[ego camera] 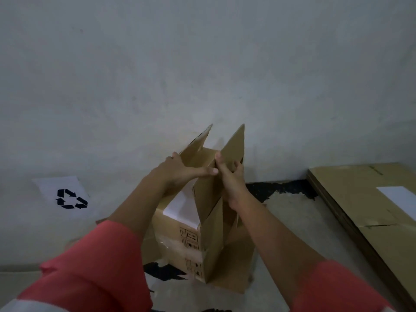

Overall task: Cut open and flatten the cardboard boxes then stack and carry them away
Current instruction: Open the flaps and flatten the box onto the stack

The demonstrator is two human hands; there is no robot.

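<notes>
Two sets of fingers clamp the box's raised flaps: the left hand (180, 171) hooks over the left flap (198, 143), thumb stretched toward the right hand (231, 179), which pinches the right flap (234, 145). The box (213, 244) stands upright on the floor (292, 221), against the wall (202, 64). Flat cardboard (360, 199) lies right, a recycling sign (69, 199) left.

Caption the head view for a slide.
Left hand and right hand grip raised flaps of an upright cardboard box; flattened cardboard lies at right.
</notes>
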